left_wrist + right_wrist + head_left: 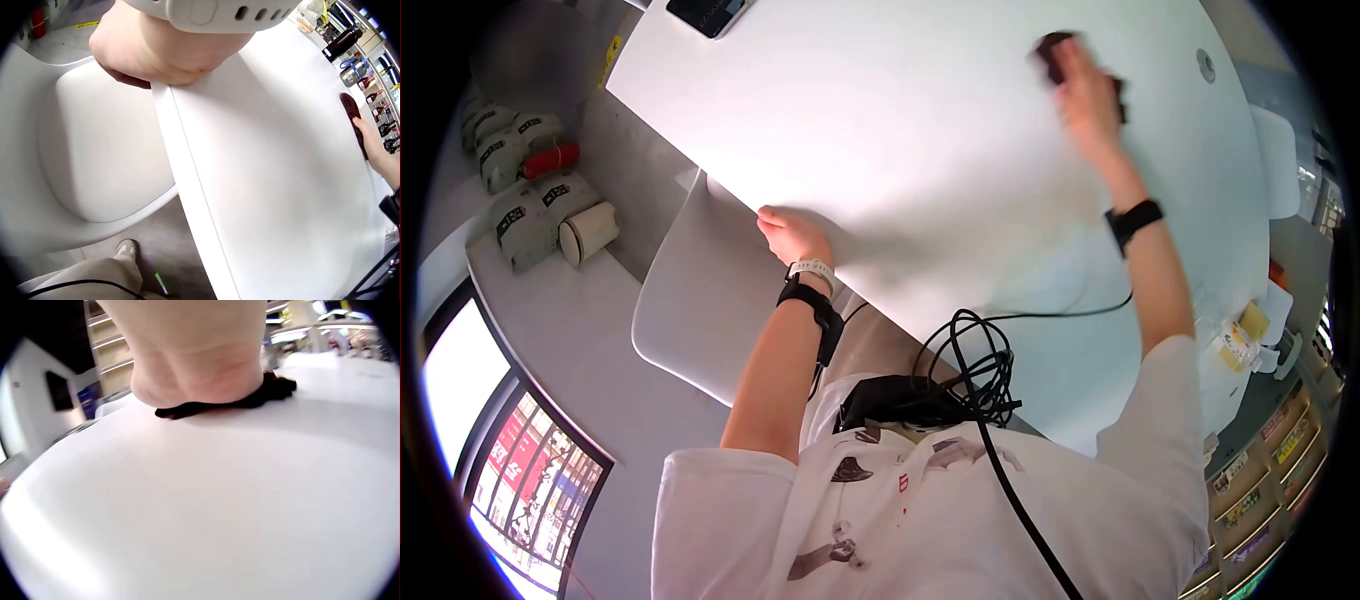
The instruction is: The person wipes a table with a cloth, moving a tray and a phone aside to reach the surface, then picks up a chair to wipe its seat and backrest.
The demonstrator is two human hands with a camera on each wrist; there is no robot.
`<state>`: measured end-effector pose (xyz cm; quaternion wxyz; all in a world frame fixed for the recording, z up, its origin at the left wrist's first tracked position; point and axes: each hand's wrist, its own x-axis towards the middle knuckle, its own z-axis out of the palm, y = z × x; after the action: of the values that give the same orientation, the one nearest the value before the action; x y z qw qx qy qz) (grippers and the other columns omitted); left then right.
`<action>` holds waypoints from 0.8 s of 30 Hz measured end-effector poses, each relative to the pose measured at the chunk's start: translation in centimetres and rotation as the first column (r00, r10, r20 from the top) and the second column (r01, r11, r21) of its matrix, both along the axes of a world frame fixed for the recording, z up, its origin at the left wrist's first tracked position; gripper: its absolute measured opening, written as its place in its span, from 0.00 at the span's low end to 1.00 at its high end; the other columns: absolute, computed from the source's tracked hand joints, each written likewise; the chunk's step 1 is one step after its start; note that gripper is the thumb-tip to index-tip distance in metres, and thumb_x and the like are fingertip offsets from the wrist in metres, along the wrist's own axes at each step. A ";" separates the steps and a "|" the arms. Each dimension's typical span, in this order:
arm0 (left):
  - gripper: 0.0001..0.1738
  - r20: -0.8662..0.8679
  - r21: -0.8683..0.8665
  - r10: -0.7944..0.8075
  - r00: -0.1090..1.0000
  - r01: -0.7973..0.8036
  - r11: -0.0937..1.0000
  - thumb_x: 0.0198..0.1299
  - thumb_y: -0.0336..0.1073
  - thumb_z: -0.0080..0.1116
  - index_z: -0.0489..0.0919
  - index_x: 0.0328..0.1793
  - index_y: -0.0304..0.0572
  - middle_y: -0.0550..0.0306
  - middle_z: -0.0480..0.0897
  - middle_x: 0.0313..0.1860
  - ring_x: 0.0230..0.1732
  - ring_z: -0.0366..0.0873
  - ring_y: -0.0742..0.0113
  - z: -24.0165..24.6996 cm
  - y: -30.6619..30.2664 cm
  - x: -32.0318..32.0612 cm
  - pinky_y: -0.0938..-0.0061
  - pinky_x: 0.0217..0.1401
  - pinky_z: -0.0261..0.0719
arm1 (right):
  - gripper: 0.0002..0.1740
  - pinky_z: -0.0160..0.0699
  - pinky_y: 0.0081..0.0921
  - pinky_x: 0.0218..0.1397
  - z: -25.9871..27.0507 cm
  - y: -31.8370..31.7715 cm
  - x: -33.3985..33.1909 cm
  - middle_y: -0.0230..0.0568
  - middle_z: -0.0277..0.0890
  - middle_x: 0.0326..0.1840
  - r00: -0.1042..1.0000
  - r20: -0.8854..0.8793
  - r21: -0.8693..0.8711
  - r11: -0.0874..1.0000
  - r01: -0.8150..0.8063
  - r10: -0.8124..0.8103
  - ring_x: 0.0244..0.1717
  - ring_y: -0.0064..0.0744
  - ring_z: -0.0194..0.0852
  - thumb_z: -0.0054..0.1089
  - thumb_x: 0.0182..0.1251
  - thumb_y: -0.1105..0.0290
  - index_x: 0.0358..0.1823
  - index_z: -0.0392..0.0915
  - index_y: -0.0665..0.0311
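Note:
My right hand [1090,105] lies on a dark brown cloth [1055,55] and presses it against the white table [900,120], toward the far right. Folds of the cloth stick out on both sides of the hand, which is blurred in the head view. From the right wrist, the cloth [275,387] shows bunched low under the hand [194,369]. At the near left edge of the table, my left hand [797,238] rests on the rim, fingers loosely bent past the edge. In the left wrist view the heel of that hand [169,50] overlaps the table edge.
A phone [708,12] lies at the far left corner of the table. A white chair [685,280] stands close by the left edge. Looped black cable [980,365] hangs at my waist and runs onto the table. Bottles [342,44] stand beyond the far side.

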<state>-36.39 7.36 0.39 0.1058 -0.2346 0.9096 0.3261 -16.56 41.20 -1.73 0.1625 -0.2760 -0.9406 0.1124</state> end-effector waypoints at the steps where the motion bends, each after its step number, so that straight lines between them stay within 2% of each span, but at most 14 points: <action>1: 0.33 0.022 0.007 0.015 1.000 -0.015 1.000 0.69 0.58 0.23 0.68 0.64 0.44 0.44 0.74 0.60 0.60 0.70 0.41 0.1 0.1 0.0 0.55 0.63 0.67 | 0.29 0.51 0.46 0.71 -1.5 5.0 2.1 0.44 0.58 0.72 0.989 0.016 0.063 0.988 0.144 -0.145 0.71 0.42 0.54 0.48 0.65 0.67 0.69 0.60 0.59; 3: 0.33 0.067 0.026 0.054 0.996 -0.056 0.998 0.69 0.58 0.23 0.68 0.64 0.44 0.44 0.74 0.60 0.60 0.70 0.41 0.9 0.7 0.0 0.55 0.63 0.67 | 0.30 0.53 0.48 0.69 -1.6 12.7 4.2 0.51 0.57 0.71 0.903 0.043 0.164 0.894 0.416 -0.428 0.71 0.48 0.53 0.47 0.68 0.62 0.69 0.58 0.63; 5: 0.33 0.050 0.020 0.032 0.998 -0.033 0.999 0.69 0.58 0.22 0.68 0.63 0.44 0.43 0.75 0.59 0.59 0.70 0.41 0.9 0.6 -0.1 0.55 0.63 0.68 | 0.30 0.51 0.48 0.69 -4.2 11.4 4.1 0.50 0.55 0.72 0.925 0.010 0.216 0.904 0.368 -0.379 0.71 0.50 0.52 0.46 0.68 0.60 0.69 0.58 0.63; 6: 0.33 0.046 0.019 0.026 0.999 -0.027 0.999 0.69 0.58 0.22 0.68 0.63 0.43 0.43 0.75 0.59 0.59 0.70 0.41 0.9 0.5 0.0 0.55 0.62 0.68 | 0.30 0.49 0.49 0.71 -4.0 7.3 2.6 0.49 0.53 0.74 0.969 -0.041 0.112 0.963 0.245 -0.242 0.72 0.49 0.51 0.47 0.68 0.61 0.70 0.57 0.63; 7: 0.34 0.053 0.006 0.025 0.998 -0.025 1.000 0.69 0.58 0.22 0.68 0.63 0.43 0.43 0.75 0.59 0.59 0.70 0.41 0.9 0.4 0.1 0.55 0.62 0.68 | 0.31 0.48 0.49 0.71 -2.7 1.2 0.9 0.48 0.54 0.73 0.994 -0.024 0.112 0.988 0.110 -0.108 0.72 0.49 0.51 0.49 0.66 0.65 0.70 0.58 0.62; 9: 0.34 0.057 -0.018 0.013 0.998 -0.012 1.000 0.69 0.58 0.22 0.68 0.63 0.43 0.43 0.75 0.58 0.58 0.71 0.41 0.8 0.4 -0.2 0.54 0.61 0.68 | 0.32 0.45 0.48 0.73 1.8 -11.9 -1.4 0.42 0.53 0.74 0.980 0.147 -0.093 0.988 -0.121 0.134 0.74 0.45 0.48 0.53 0.60 0.69 0.69 0.60 0.60; 11: 0.34 0.062 -0.039 0.015 0.998 -0.013 0.999 0.69 0.58 0.22 0.68 0.62 0.43 0.42 0.76 0.57 0.58 0.71 0.40 0.8 0.4 -0.2 0.54 0.61 0.69 | 0.33 0.44 0.47 0.75 3.8 -20.5 -0.5 0.37 0.54 0.74 0.886 0.124 -0.307 0.867 -0.394 0.446 0.75 0.40 0.48 0.53 0.58 0.70 0.68 0.62 0.57; 12: 0.33 0.066 -0.042 0.013 0.998 -0.010 0.999 0.69 0.58 0.22 0.68 0.62 0.43 0.42 0.76 0.57 0.57 0.71 0.40 0.9 0.4 -0.2 0.54 0.60 0.69 | 0.33 0.43 0.45 0.75 4.7 -21.9 1.0 0.36 0.54 0.74 0.849 0.143 -0.376 0.821 -0.429 0.509 0.75 0.39 0.48 0.52 0.57 0.70 0.68 0.62 0.56; 13: 0.33 0.068 -0.045 0.009 0.998 -0.006 0.999 0.69 0.58 0.22 0.68 0.62 0.43 0.42 0.76 0.57 0.57 0.72 0.40 0.9 0.5 -0.2 0.54 0.60 0.69 | 0.33 0.43 0.44 0.76 5.3 -22.5 2.2 0.34 0.54 0.74 0.808 0.154 -0.446 0.770 -0.457 0.569 0.75 0.37 0.48 0.52 0.57 0.69 0.68 0.63 0.55; 17: 0.33 0.067 -0.037 0.019 0.998 -0.016 0.999 0.69 0.58 0.22 0.69 0.61 0.44 0.41 0.77 0.55 0.56 0.72 0.40 0.6 0.5 -0.3 0.54 0.60 0.69 | 0.36 0.44 0.41 0.76 6.1 -18.4 10.2 0.31 0.54 0.75 0.660 0.333 -0.437 0.731 -0.524 0.673 0.75 0.34 0.47 0.57 0.54 0.68 0.68 0.63 0.53; 18: 0.33 0.076 -0.039 0.014 0.997 -0.011 0.999 0.69 0.58 0.22 0.69 0.61 0.44 0.41 0.77 0.55 0.56 0.72 0.39 0.6 0.4 -0.3 0.53 0.60 0.69 | 0.36 0.43 0.42 0.76 6.1 -18.0 9.8 0.32 0.54 0.75 0.655 0.325 -0.455 0.720 -0.524 0.682 0.75 0.35 0.47 0.57 0.54 0.68 0.68 0.63 0.53; 20: 0.33 0.090 -0.034 0.020 0.996 -0.017 0.999 0.68 0.59 0.22 0.69 0.59 0.44 0.40 0.78 0.53 0.56 0.72 0.38 1.0 0.5 -0.3 0.53 0.59 0.70 | 0.37 0.42 0.42 0.76 6.2 -17.7 7.7 0.33 0.52 0.75 0.664 0.298 -0.447 0.715 -0.537 0.685 0.76 0.35 0.46 0.57 0.54 0.67 0.69 0.62 0.53; 22: 0.33 0.093 -0.049 0.011 0.996 -0.006 0.999 0.68 0.59 0.22 0.69 0.60 0.44 0.40 0.78 0.52 0.55 0.73 0.38 0.9 0.5 -0.4 0.52 0.58 0.70 | 0.38 0.42 0.43 0.76 6.0 -18.2 2.1 0.35 0.51 0.76 0.708 0.234 -0.373 0.734 -0.567 0.666 0.76 0.35 0.46 0.57 0.54 0.66 0.70 0.60 0.54; 24: 0.33 0.091 -0.073 -0.008 0.996 0.015 0.997 0.68 0.59 0.21 0.70 0.59 0.44 0.39 0.78 0.51 0.54 0.74 0.37 0.9 0.3 -0.5 0.51 0.57 0.71 | 0.33 0.43 0.42 0.76 5.2 -18.4 -4.9 0.35 0.55 0.73 0.769 0.122 -0.276 0.766 -0.581 0.627 0.75 0.36 0.48 0.55 0.59 0.66 0.69 0.62 0.56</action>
<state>-36.86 7.64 1.26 0.1400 -0.2475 0.9166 0.2810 -21.46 22.77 3.42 -0.0134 0.0166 -0.9720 0.2338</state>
